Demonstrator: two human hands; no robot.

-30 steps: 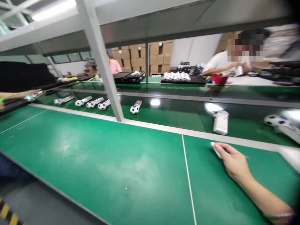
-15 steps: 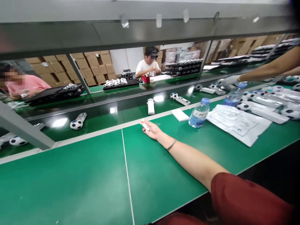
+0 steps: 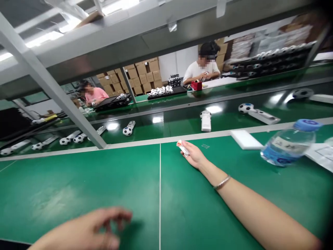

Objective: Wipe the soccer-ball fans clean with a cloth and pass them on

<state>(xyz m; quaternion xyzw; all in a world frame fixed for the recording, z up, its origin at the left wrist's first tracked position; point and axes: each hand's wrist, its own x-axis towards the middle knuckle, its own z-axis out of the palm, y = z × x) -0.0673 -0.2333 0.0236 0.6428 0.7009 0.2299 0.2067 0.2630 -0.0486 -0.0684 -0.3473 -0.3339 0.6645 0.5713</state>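
My right hand (image 3: 194,154) rests over the green tabletop (image 3: 125,173), a bracelet on its wrist. Its fingers are closed round a small white piece with an orange end (image 3: 183,148), whose kind I cannot make out. At the lower left, my left hand (image 3: 88,227) hovers over the table, slightly blurred, with fingers curved and apart and nothing in them. Beyond the right hand, on the dark green belt (image 3: 174,126), a white handheld device with a football-patterned head (image 3: 206,121) lies nearest to it.
Right of my right hand are a white block (image 3: 246,139) and a water bottle (image 3: 288,146). More football-headed devices (image 3: 258,113) lie along the belt. A slanted metal post (image 3: 62,93) stands at the left. Two people work across the belt beside black trays (image 3: 166,94).
My left hand has come into view at the lower left. The view has swung left, so the bottle and devices appear further right. My right hand still holds the small white piece.
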